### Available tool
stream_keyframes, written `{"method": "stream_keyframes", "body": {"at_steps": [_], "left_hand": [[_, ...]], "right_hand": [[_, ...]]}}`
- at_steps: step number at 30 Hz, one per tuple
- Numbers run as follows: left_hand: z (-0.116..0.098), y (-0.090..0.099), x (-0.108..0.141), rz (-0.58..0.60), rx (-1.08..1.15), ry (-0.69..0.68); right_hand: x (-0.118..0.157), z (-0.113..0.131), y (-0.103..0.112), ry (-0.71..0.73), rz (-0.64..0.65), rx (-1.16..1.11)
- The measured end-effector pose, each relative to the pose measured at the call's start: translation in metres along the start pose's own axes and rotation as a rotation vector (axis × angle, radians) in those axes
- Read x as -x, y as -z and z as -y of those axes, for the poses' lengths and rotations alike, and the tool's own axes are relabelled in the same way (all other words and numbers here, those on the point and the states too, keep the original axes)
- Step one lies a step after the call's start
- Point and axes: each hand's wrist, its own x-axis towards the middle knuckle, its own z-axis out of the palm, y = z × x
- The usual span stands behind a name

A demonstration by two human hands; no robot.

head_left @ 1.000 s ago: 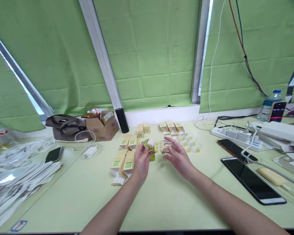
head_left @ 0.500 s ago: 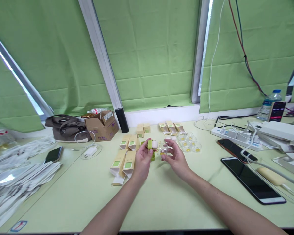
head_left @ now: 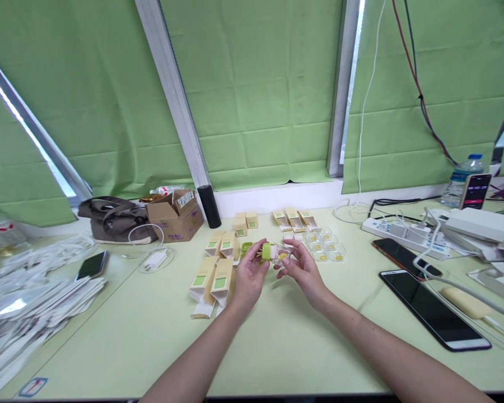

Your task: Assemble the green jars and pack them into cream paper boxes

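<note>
My left hand is closed around a small green-and-white cap-like piece, its white end facing right. My right hand pinches a small clear plastic container with a yellow spot, its open side against the white end. The two pieces meet between my hands, but I cannot tell how far one sits inside the other. Behind my left fingers another green piece lies on the table. Several similar clear containers with yellow spots are grouped just beyond my right hand.
Several small beige boxes with green labels stand left of my hands, and more beige boxes sit behind. A cardboard box, bag and black cylinder line the back. Phones and a power strip lie right.
The green-and-white piece and the clear container, apart before, have come together. My left hand has shifted slightly right and turned the piece, uncovering the green piece behind it.
</note>
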Motion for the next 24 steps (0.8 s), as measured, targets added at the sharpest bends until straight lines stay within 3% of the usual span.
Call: {"method": "stream_keyframes", "body": {"at_steps": [7, 24], "left_hand": [[-0.001, -0.004, 0.002, 0.018, -0.102, -0.017], [0.01, 0.005, 0.001, 0.096, -0.296, -0.104]], "right_hand": [[0.0, 0.0, 0.001, -0.035, 0.002, -0.027], [0.0, -0.003, 0.001, -0.066, -0.001, -0.083]]}}
